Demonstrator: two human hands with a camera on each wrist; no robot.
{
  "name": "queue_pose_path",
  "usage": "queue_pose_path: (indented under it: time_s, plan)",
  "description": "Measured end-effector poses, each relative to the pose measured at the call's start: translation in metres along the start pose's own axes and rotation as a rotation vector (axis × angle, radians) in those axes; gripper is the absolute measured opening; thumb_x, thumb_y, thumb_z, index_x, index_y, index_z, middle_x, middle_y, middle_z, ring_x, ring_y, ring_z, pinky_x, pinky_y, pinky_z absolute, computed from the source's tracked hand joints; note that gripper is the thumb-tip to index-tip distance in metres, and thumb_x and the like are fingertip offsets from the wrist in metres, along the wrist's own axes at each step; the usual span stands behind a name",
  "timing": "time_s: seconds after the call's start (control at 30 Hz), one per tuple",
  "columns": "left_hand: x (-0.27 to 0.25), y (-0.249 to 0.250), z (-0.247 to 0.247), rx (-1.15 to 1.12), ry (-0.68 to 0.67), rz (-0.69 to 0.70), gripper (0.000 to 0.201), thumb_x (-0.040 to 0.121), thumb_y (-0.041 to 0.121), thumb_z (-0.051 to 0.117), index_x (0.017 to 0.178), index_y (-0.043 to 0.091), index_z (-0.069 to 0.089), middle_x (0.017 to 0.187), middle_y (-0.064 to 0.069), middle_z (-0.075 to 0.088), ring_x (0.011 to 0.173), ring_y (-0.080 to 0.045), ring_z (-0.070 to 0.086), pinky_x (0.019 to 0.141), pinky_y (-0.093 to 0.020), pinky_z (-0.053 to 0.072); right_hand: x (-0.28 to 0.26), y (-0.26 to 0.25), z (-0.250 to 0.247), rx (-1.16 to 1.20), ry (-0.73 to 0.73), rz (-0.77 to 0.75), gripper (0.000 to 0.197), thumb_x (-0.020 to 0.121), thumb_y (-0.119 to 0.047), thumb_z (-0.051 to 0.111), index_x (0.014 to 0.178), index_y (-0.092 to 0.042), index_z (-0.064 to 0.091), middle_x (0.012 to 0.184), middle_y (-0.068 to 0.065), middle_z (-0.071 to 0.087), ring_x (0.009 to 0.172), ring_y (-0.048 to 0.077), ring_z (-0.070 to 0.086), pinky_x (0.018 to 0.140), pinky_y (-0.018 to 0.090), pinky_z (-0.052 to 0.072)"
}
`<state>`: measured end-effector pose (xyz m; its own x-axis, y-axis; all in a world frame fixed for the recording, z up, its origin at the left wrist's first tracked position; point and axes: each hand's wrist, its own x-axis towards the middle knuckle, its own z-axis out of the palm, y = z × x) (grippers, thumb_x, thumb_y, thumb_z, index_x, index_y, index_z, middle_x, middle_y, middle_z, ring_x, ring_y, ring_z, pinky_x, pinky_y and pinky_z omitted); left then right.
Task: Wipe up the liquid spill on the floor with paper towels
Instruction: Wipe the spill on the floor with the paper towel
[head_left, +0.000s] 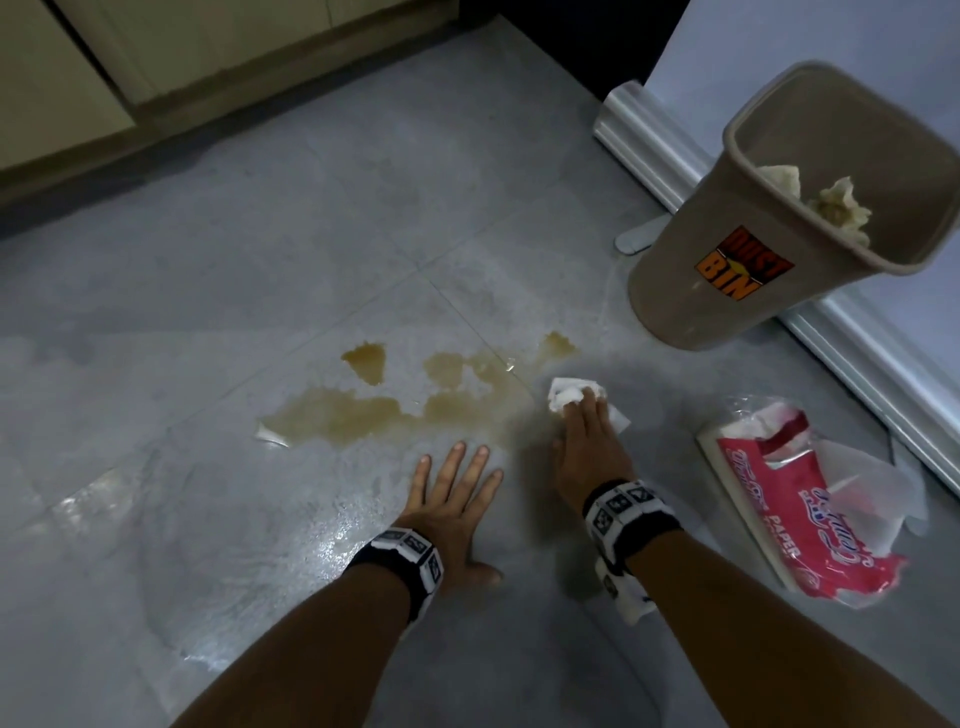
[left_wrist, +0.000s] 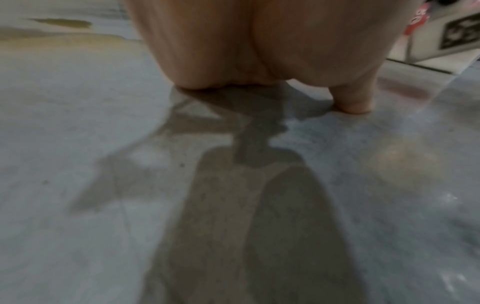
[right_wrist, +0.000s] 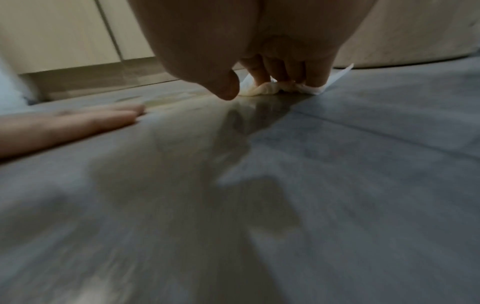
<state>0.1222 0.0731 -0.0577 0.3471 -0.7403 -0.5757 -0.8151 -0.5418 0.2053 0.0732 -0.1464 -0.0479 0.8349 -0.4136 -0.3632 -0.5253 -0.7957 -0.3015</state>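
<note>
A yellow-brown liquid spill lies in patches on the grey tiled floor. My right hand presses a crumpled white paper towel onto the floor at the spill's right edge, fingers laid over it. In the right wrist view the fingertips push down on the paper towel, whose near edge looks stained yellow. My left hand rests flat on the floor just in front of the spill, fingers spread and holding nothing. The left wrist view shows the palm down, with the spill at the far left.
A beige dust bin stands to the right behind the spill and holds used, stained towels. A torn red paper towel pack lies on the floor to the right. Cream cabinets run along the back, and a silvery white appliance base is at right.
</note>
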Motion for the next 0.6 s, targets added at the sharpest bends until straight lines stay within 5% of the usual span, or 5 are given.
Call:
queue_pose_path:
  time_s: [0.1,0.23,0.33,0.4,0.6]
  plan:
    - [-0.003,0.001,-0.005,0.003,-0.008,0.008,0.12,0.075,0.087,0.04,0.148,0.025,-0.033,0.147,-0.003,-0.051,0.136,-0.031,-0.046,0.102,-0.058,-0.035,0.033,-0.02,-0.005,0.076,0.084,0.05,0.062,0.091,-0.026,0.034,0.142,0.009,0.029,0.155,0.028,0.014,0.144,0.044,0.008,0.119,0.049,0.012]
    - [-0.003,0.002,-0.004,0.01,-0.044,0.001,0.12,0.076,0.087,0.039,0.143,0.024,-0.039,0.147,-0.005,-0.051,0.133,-0.032,-0.05,0.101,-0.059,-0.035,0.02,-0.059,0.015,0.004,-0.054,-0.041,0.071,0.086,-0.029,0.033,0.145,0.009,0.023,0.155,0.03,0.01,0.144,0.045,0.006,0.118,0.051,0.012]
    - [-0.002,0.0,-0.004,-0.008,-0.029,0.011,0.119,0.072,0.088,0.035,0.143,0.027,-0.037,0.151,-0.006,-0.046,0.129,-0.028,-0.054,0.102,-0.059,-0.036,-0.013,-0.037,0.02,-0.021,-0.054,-0.138,0.063,0.089,-0.023,0.038,0.144,0.008,0.03,0.154,0.03,0.017,0.143,0.046,0.013,0.115,0.055,0.021]
    - [-0.002,0.001,-0.005,-0.009,-0.045,0.001,0.119,0.072,0.087,0.035,0.146,0.025,-0.035,0.15,-0.005,-0.048,0.132,-0.03,-0.051,0.106,-0.061,-0.031,-0.013,-0.016,0.008,-0.033,-0.071,-0.09,0.057,0.098,-0.021,0.033,0.148,0.002,0.022,0.158,0.025,0.007,0.146,0.041,0.004,0.119,0.049,0.013]
    - [-0.005,0.003,-0.009,-0.013,-0.072,0.001,0.12,0.078,0.084,0.043,0.147,0.024,-0.034,0.147,-0.003,-0.052,0.134,-0.031,-0.048,0.109,-0.061,-0.027,0.069,-0.019,-0.016,0.042,0.071,0.045,0.076,0.082,-0.037,0.021,0.139,0.012,0.033,0.15,0.034,0.021,0.14,0.05,0.017,0.116,0.054,0.016]
